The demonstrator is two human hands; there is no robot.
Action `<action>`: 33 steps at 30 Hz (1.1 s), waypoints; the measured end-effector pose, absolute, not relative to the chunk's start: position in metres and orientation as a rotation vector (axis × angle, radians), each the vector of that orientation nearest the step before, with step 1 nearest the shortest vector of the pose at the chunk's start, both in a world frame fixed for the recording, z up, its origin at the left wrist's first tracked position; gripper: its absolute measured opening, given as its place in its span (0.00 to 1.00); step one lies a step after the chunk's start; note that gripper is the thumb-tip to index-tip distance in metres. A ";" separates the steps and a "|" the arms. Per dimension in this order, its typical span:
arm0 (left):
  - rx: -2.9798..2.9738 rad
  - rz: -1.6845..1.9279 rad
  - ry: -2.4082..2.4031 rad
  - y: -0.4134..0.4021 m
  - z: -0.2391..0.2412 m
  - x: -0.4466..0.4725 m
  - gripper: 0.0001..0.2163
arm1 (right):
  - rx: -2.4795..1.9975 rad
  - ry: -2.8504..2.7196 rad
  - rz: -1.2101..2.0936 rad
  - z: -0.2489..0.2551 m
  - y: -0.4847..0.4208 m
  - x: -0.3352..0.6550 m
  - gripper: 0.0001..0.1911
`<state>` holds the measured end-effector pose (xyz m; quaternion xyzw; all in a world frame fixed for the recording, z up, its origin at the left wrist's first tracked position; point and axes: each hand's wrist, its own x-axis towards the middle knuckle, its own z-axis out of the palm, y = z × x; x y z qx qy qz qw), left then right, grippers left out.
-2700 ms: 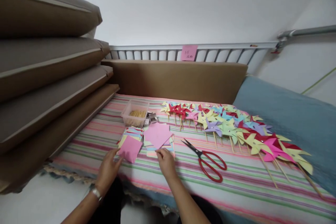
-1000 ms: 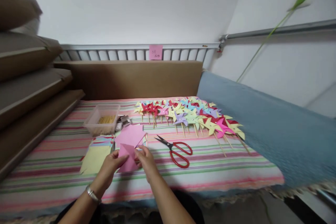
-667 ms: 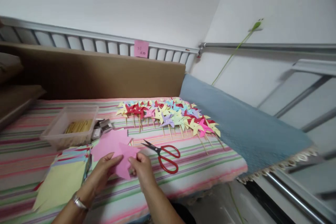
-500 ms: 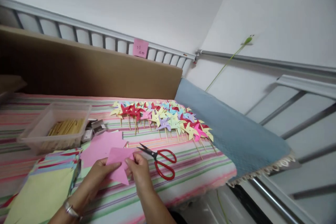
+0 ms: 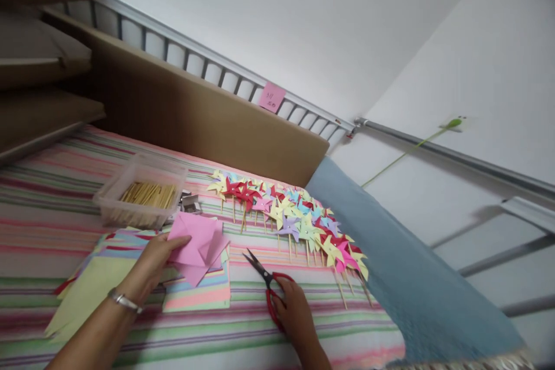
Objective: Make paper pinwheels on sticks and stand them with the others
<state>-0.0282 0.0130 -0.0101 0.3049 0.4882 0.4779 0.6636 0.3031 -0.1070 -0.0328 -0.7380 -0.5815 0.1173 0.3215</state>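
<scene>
Toward the near edge of the striped cloth [image 5: 243, 329], the right hand [image 5: 295, 309] curls around scissors [image 5: 267, 278]; farther in, the left hand [image 5: 155, 257] pinches pink paper [image 5: 195, 237], probably light, easily creased, best held by its border.

**Surface finishes of paper, plastic, wood, metal and cloth**

The pink sheet [image 5: 191, 238] is smooth, matt paper; the pinwheels [image 5: 289, 226] show similar dull paper. The box [image 5: 160, 172] is smooth translucent plastic with a slight gloss, its sticks [image 5: 150, 193] dull wood. The scissors [image 5: 268, 278] combine metal blades [image 5: 258, 265] with smooth handles [image 5: 269, 298]. The bracelet [image 5: 125, 300] is shiny metal; the striped cover [image 5: 217, 335], matt cloth.
</scene>
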 end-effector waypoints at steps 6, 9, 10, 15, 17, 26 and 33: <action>0.663 1.094 1.079 0.012 -0.005 -0.030 0.13 | -1.969 -1.670 0.249 -0.039 -0.121 0.313 0.24; 0.608 1.113 1.053 0.016 0.001 -0.033 0.13 | -1.851 -1.406 0.494 -0.038 -0.130 0.319 0.23; 0.589 1.124 1.035 0.017 0.004 -0.033 0.13 | -1.772 -1.265 0.609 -0.036 -0.133 0.317 0.22; 0.586 1.153 0.938 0.020 0.009 -0.033 0.16 | -1.276 -0.861 1.166 -0.007 -0.125 0.262 0.26; 0.615 1.151 0.937 0.020 0.009 -0.035 0.15 | -1.208 -0.862 1.291 0.002 -0.112 0.229 0.25; 0.707 1.132 0.970 0.026 0.010 -0.046 0.10 | -1.348 -1.292 1.339 -0.015 -0.082 0.154 0.32; 0.749 1.057 0.977 0.026 0.011 -0.043 0.10 | -1.495 -1.407 1.404 0.006 -0.092 0.156 0.32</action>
